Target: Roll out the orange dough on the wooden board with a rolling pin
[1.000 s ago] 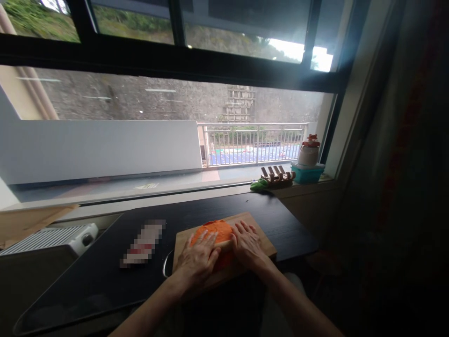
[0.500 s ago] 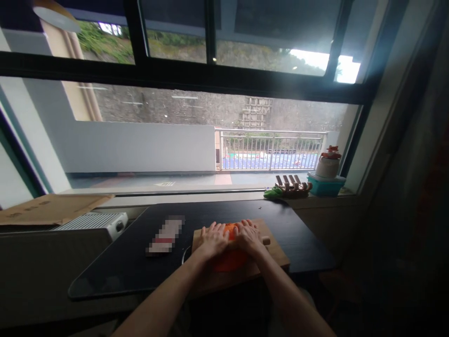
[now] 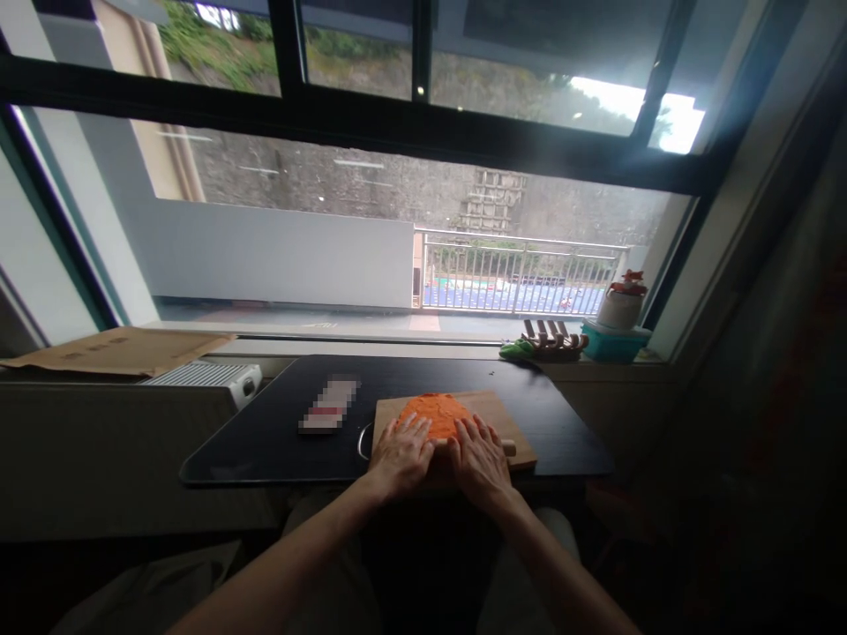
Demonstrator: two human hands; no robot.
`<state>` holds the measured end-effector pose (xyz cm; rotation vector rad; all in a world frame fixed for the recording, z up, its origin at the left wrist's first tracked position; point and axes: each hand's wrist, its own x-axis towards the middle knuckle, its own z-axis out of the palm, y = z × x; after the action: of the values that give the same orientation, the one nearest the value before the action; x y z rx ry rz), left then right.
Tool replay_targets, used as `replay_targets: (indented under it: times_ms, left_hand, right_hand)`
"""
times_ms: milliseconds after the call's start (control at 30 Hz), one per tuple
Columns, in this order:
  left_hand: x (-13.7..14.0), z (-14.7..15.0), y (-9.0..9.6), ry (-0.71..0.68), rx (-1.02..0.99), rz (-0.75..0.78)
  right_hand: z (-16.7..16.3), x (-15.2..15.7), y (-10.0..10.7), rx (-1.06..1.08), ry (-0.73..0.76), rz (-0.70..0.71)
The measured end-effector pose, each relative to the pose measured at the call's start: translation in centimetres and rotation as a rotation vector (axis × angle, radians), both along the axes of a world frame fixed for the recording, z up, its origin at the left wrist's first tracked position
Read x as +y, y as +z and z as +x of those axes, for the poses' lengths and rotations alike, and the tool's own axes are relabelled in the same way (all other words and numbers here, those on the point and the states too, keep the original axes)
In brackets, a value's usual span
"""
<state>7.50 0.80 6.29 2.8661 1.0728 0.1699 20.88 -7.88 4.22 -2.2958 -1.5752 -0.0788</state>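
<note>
Through the head camera I see my left hand [image 3: 401, 454] and right hand [image 3: 480, 456] palm-down across a rolling pin [image 3: 509, 448], fingers outstretched rather than wrapped around it, the two hands slightly apart. The pin lies over an orange dough sheet [image 3: 435, 413] on a wooden board [image 3: 498, 413], which I see resting on the black table [image 3: 569, 432] near its closest edge.

The dough [image 3: 438, 411] is bright orange, the board [image 3: 503, 420] tan, the table [image 3: 265, 445] black.
</note>
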Motion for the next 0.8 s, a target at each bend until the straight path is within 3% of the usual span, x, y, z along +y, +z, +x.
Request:
replay_targets:
  times_ms: [133,233,400,600,800]
  left_hand:
    - [2.0,1.4,1.0,0.075,0.071,-0.115]
    - [4.5,3.2,1.5,0.176,0.060,-0.103]
    - [6.9,4.9,0.4,0.274,0.021,-0.079]
    - [4.6,3.3,-0.8,0.219,0.001,-0.060]
    - [0.1,-0.3,-1.4,0.064,-0.119,0.120]
  right_hand:
    - [2.2,2.7,2.0,0.060,0.025,-0.076]
    - [3.6,5.7,3.2,0.051,-0.016,-0.060]
    - [3.3,7.2,2.0,0.025,-0.086,-0.039]
    - [1.3,3.9,1.1,-0.036,-0.074,-0.003]
    - [-1.0,-0.5,-0.9,-0.126,-0.024,0.099]
